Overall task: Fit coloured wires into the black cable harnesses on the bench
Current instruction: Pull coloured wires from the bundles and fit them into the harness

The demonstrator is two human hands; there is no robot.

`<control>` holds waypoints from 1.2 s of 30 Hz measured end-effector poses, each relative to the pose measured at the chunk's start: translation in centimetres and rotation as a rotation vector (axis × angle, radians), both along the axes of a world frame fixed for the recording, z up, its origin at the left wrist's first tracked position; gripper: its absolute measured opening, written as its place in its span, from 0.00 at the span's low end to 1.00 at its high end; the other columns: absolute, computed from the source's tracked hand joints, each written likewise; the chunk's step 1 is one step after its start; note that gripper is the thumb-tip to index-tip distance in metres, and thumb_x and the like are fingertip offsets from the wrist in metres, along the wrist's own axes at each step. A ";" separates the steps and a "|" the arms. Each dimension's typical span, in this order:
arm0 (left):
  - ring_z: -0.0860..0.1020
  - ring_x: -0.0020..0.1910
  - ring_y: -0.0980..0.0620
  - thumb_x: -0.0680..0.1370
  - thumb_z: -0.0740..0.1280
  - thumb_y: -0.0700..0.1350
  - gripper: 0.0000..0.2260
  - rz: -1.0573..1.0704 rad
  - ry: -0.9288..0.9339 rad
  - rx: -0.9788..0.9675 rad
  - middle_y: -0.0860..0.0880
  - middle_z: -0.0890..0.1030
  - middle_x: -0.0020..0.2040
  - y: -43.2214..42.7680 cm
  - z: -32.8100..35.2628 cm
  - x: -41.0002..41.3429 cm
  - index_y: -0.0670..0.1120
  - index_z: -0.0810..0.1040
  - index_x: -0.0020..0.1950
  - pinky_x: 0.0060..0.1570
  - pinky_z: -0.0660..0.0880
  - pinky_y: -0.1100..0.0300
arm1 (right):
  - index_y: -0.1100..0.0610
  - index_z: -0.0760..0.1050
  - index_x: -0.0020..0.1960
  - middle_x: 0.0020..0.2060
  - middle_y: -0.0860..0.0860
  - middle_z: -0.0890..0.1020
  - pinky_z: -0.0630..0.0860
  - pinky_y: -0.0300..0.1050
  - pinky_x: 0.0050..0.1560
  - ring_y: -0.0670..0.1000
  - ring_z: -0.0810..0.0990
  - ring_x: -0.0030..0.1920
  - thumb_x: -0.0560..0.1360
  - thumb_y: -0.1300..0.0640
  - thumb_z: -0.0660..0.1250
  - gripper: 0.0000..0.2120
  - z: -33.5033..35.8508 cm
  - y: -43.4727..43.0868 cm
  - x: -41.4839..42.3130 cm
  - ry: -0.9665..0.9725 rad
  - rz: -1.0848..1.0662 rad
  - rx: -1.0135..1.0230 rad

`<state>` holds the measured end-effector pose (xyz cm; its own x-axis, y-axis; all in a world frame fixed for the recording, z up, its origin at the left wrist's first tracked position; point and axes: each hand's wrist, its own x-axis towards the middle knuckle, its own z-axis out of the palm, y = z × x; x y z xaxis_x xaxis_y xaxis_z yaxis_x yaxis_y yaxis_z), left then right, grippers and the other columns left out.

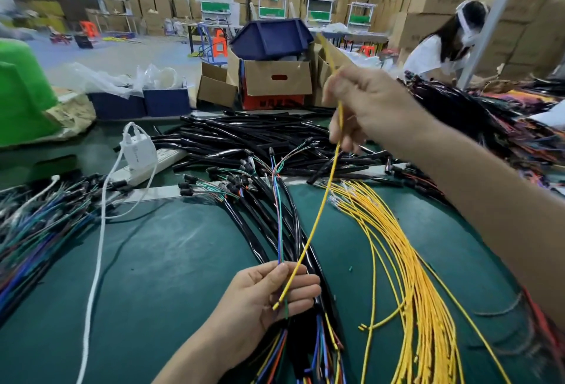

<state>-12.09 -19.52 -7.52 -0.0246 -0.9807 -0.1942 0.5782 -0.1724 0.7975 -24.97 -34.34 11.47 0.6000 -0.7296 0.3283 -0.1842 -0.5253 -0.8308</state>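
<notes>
Right hand point(367, 108) pinches one yellow wire point(318, 218) up above the black harnesses point(244, 139). Left hand point(266, 292), near side of them, grips its lower end plus harness leads point(277, 224). Looks like the pairing step; next, align the ends.

1. My left hand point(269, 295) is low and close to me, palm up, fingers curled, thumb pinching a few thin coloured strands point(278, 230).
2. The lower end of a yellow wire point(321, 200) lies across those curled fingers.
3. My right hand point(367, 105) is raised high, its back toward me, blurred, fingertips pinching the same yellow wire.
4. My bare right forearm reaches in from the right edge, and my left forearm from the bottom.
</notes>
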 end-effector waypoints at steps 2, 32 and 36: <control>0.84 0.41 0.43 0.72 0.65 0.42 0.11 -0.031 0.003 0.002 0.33 0.82 0.48 0.1 -0.1 0.2 0.37 0.84 0.43 0.34 0.80 0.59 | 0.59 0.69 0.45 0.24 0.55 0.79 0.69 0.39 0.17 0.53 0.74 0.19 0.83 0.57 0.54 0.11 -1.8 0.0 1.2 0.083 0.038 -0.015; 0.68 0.21 0.55 0.73 0.62 0.37 0.11 -0.156 0.108 0.057 0.43 0.76 0.32 -0.3 -0.2 1.2 0.37 0.83 0.46 0.21 0.69 0.63 | 0.61 0.77 0.51 0.45 0.61 0.80 0.67 0.48 0.41 0.61 0.72 0.56 0.79 0.63 0.58 0.09 -15.0 -13.3 -16.4 0.748 -1.238 -0.323; 0.73 0.24 0.52 0.73 0.62 0.37 0.13 -0.158 0.132 0.069 0.42 0.78 0.35 -0.3 -0.1 1.4 0.40 0.82 0.54 0.24 0.72 0.61 | 0.52 0.73 0.54 0.47 0.58 0.80 0.67 0.47 0.43 0.59 0.75 0.48 0.81 0.51 0.56 0.09 -11.3 -12.8 -13.8 0.137 -1.335 -0.294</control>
<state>-10.74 -19.78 -7.66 -0.2070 -0.9469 -0.2460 0.6379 -0.3213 0.6999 -38.77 -47.10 0.14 -0.4560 -0.6874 0.5652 -0.7547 -0.0380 -0.6550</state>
